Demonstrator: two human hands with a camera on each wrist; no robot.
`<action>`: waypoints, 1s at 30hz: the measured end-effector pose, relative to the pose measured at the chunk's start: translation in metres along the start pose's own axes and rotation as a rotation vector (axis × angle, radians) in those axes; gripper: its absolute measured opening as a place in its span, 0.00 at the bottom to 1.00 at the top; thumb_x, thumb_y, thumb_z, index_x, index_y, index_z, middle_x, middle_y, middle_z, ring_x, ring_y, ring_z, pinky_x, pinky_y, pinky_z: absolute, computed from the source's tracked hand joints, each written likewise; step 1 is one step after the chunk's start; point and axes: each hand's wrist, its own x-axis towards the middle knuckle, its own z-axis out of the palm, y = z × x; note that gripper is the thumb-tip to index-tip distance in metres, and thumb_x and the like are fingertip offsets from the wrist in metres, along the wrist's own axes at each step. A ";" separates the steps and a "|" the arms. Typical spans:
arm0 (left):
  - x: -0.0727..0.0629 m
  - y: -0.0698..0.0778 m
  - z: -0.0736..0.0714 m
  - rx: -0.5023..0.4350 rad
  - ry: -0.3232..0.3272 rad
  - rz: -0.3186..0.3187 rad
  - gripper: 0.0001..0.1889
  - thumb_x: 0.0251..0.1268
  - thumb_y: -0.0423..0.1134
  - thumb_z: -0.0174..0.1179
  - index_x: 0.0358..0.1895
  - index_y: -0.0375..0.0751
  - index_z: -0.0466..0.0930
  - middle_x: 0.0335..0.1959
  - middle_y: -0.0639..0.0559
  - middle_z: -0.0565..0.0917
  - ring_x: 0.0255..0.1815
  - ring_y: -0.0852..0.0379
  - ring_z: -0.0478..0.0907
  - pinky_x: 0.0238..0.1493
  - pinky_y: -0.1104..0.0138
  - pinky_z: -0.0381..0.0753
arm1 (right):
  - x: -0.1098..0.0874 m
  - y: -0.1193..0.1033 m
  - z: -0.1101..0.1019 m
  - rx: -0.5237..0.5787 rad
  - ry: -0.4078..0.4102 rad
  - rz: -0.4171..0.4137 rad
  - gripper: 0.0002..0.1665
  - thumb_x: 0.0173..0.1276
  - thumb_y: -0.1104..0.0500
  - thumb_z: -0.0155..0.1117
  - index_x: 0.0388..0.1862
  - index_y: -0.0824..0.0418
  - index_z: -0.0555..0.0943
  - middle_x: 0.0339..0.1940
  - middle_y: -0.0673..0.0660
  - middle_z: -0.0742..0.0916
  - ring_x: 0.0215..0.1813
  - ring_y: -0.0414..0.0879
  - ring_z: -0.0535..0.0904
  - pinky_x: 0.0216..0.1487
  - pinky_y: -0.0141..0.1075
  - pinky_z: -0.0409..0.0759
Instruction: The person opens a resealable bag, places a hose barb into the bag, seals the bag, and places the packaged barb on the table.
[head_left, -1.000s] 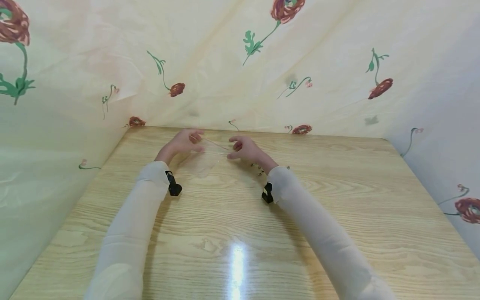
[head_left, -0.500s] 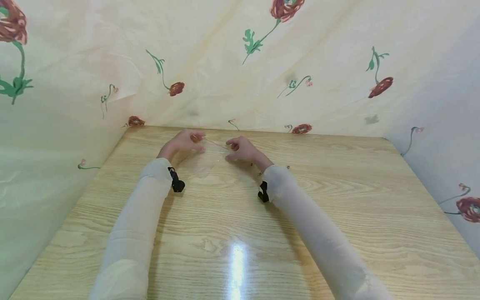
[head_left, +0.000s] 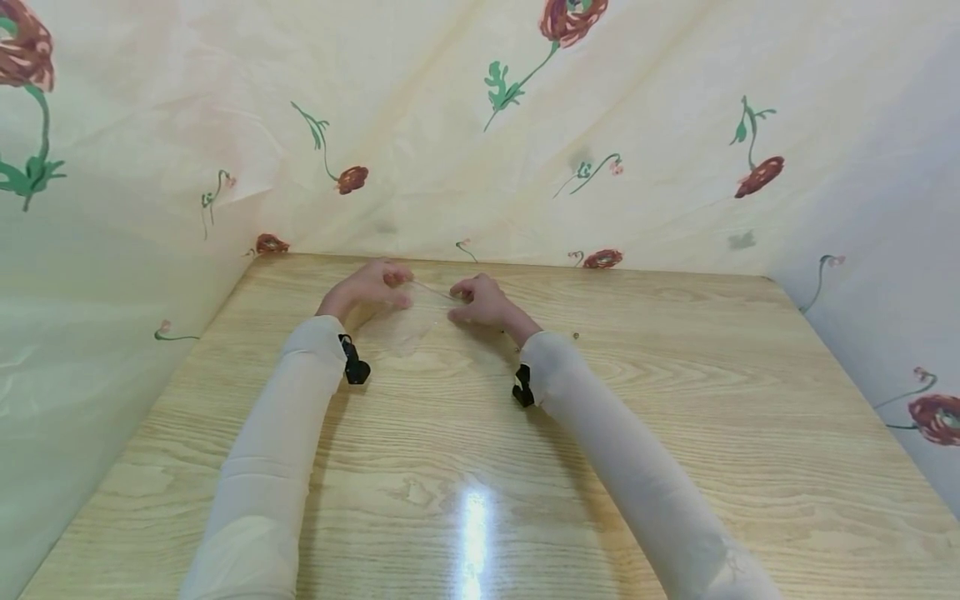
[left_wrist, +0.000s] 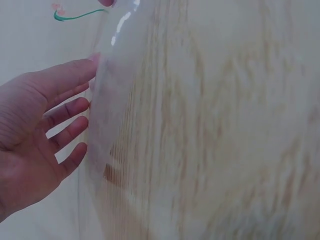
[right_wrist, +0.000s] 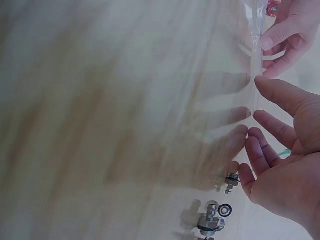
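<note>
A clear, thin plastic bag with a faint pinkish line along its far edge spans the space between both hands near the table's back. My left hand holds its left part; the left wrist view shows the thumb at the film and the other fingers spread behind its edge. On the other side my right hand holds the edge, thumb and forefinger apart at the film. In the right wrist view several small metal fittings with dark rings stand close below the right hand.
A pale wood-grain table lies under the arms. Flower-printed sheeting rises behind it and at both sides. One small metal piece sits to the right of the right wrist. Black wrist cameras hang below each sleeve.
The left forearm has shifted slightly right and the right wrist slightly left, covering more of the fittings. Both hands stay at the bag.
</note>
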 end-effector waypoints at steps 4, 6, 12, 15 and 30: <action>0.000 0.003 -0.001 0.025 -0.032 -0.033 0.31 0.65 0.39 0.68 0.69 0.33 0.71 0.69 0.32 0.65 0.72 0.34 0.63 0.74 0.45 0.61 | -0.001 -0.002 0.000 -0.020 -0.001 0.009 0.26 0.67 0.59 0.72 0.63 0.65 0.81 0.57 0.64 0.77 0.58 0.55 0.72 0.61 0.45 0.71; 0.000 0.004 -0.001 0.037 -0.039 -0.043 0.31 0.65 0.40 0.69 0.69 0.34 0.71 0.69 0.33 0.64 0.72 0.35 0.62 0.75 0.45 0.60 | -0.002 -0.003 0.000 -0.023 0.000 0.013 0.25 0.67 0.58 0.72 0.62 0.64 0.81 0.56 0.63 0.77 0.57 0.54 0.71 0.61 0.44 0.70; 0.001 0.002 0.000 0.038 -0.039 -0.025 0.28 0.62 0.39 0.71 0.63 0.34 0.73 0.65 0.35 0.65 0.68 0.38 0.61 0.73 0.46 0.60 | -0.002 -0.003 0.000 -0.023 0.005 0.021 0.22 0.67 0.58 0.72 0.58 0.63 0.83 0.55 0.61 0.76 0.57 0.53 0.71 0.60 0.44 0.68; -0.001 0.003 0.001 0.019 -0.026 0.003 0.26 0.61 0.37 0.71 0.59 0.31 0.73 0.61 0.35 0.68 0.65 0.39 0.63 0.72 0.48 0.61 | -0.002 -0.003 0.000 -0.026 0.010 0.015 0.20 0.66 0.58 0.72 0.56 0.63 0.83 0.54 0.61 0.76 0.56 0.53 0.71 0.60 0.44 0.68; -0.002 0.006 0.004 -0.128 -0.037 0.036 0.18 0.61 0.26 0.67 0.52 0.31 0.73 0.42 0.45 0.76 0.44 0.53 0.71 0.49 0.66 0.72 | -0.002 -0.003 0.000 -0.041 0.014 0.012 0.20 0.66 0.58 0.72 0.56 0.62 0.85 0.53 0.61 0.78 0.57 0.53 0.71 0.60 0.46 0.68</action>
